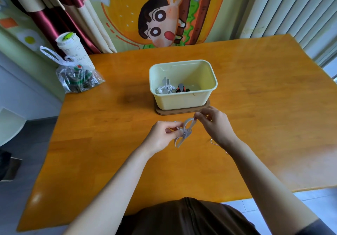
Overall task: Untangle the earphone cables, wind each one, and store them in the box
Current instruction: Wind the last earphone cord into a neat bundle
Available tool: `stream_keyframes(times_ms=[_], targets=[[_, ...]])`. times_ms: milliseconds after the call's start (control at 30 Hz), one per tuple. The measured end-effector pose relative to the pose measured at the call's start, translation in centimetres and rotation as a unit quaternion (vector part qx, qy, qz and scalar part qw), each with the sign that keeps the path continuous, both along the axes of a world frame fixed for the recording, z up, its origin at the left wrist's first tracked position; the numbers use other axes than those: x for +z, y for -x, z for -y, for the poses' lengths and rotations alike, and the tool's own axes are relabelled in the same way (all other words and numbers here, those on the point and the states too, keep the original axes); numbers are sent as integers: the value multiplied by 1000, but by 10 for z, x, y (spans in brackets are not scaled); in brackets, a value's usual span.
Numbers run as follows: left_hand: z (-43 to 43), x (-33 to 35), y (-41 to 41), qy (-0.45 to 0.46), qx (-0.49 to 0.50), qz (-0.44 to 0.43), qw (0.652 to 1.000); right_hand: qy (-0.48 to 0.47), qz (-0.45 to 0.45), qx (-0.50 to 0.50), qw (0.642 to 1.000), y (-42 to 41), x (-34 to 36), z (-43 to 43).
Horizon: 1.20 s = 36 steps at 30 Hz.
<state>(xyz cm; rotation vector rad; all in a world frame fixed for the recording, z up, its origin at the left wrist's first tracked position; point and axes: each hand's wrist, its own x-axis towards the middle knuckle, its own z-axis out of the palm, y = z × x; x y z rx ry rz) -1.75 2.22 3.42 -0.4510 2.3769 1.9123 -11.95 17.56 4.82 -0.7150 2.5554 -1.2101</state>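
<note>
Status, judged from the one view:

- Box (182,99) is seen at frame centre, on a brown base (182,111), open-topped.
- Two items are already stored in it: a white bundle (164,88) at the left of the floor and a dark bundle (180,89) with orange bits next to it. Both look wound. They are counted as done.
- A grey bundle (186,131) is held above the table (255,107), just below the box in the frame. It is bow-shaped, with loops at both ends and wraps round the middle. Whether the grey band is cable or a tie cannot be told.
- Left hand (164,134): the bundle's middle is pinched between thumb and fingertips.
- Right hand (213,123): the bundle's upper loop is pinched, with the fingers curled. It looks as if the loop is being tucked or tightened.
- A thin pale wire (212,140) is seen on the table by the right wrist, mostly hidden by the arm. It may be another cable or this one's loose tail; that cannot be told.

Estimate: well past halfway. Left to do: the grey bundle's wrap to be finished and the bundle dropped in the box. If the wire is separate, it must also be wound and stored.

Not part of the task: a bag (78,77) and a cup (71,48), upper left of the frame.
</note>
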Motion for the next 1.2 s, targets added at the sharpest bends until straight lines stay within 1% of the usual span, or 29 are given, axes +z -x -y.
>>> stream_keyframes(times_ms=[67,133,200,300,367,467,567,700,800,867,933,967,1200], targets=[[-1,4,-2,-70,-8,-10,997,9,10,1,1000,2,0,-2],[-3,8,-3,-145,2,-19,989,12,40,11,999,1,0,-3],[-5,10,-1,-210,30,-18,977,28,90,21,995,-1,-1,-2],[-8,12,6,-298,96,-25,949,56,156,33,986,-9,-7,3],[-8,12,10,-330,145,-27,932,65,178,36,981,-17,-11,6],[-6,12,14,-339,220,-22,914,59,184,55,980,-32,-16,10],[-1,9,15,-313,284,-14,906,44,162,64,984,-42,-19,11],[1,-5,12,-176,314,4,933,45,120,63,990,-46,-16,12],[-1,-11,10,-73,291,-4,954,38,88,77,992,-46,-10,12],[-1,-13,9,23,251,-17,967,27,70,79,994,-44,-5,11],[0,-14,7,122,209,-16,970,26,65,73,995,-39,1,10],[1,-15,6,141,191,-12,971,29,62,67,995,-35,4,8],[-1,-11,3,77,67,-7,995,14,13,25,999,-6,9,-1]])
